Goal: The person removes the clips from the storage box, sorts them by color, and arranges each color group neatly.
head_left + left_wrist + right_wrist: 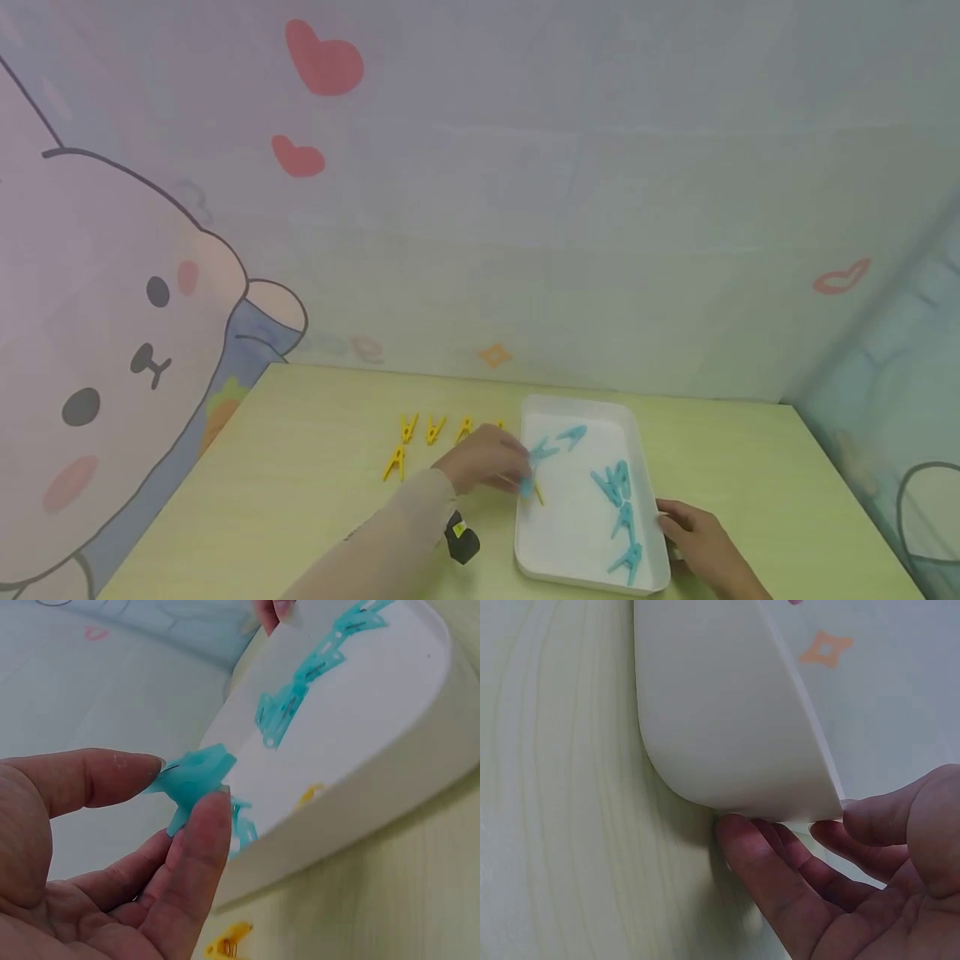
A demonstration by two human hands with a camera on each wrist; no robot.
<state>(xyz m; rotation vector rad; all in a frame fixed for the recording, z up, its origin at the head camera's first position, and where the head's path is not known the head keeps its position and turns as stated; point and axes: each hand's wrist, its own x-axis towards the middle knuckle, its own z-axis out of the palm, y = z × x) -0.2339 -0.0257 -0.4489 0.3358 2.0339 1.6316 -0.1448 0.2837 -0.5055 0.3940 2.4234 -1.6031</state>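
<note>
My left hand (487, 458) pinches a light blue plastic clothespin (195, 772) between thumb and fingers, over the left side of a white tray (562, 533). Inside the tray, several more blue clothespins (624, 518) lie along the right side and two near the far end. One yellow clothespin (538, 492) shows just inside the left wall, partly hidden by the left hand. My right hand (697, 537) grips the tray's right side; in the right wrist view the thumb is at the rim and the fingertips (739, 829) are under the wall.
Several yellow clothespins (408, 427) lie on the light wooden table (300, 467) left of the tray. A black device (462, 540) sits at the left wrist. Behind the table hangs a printed cloth (600, 208) with hearts and a cartoon animal.
</note>
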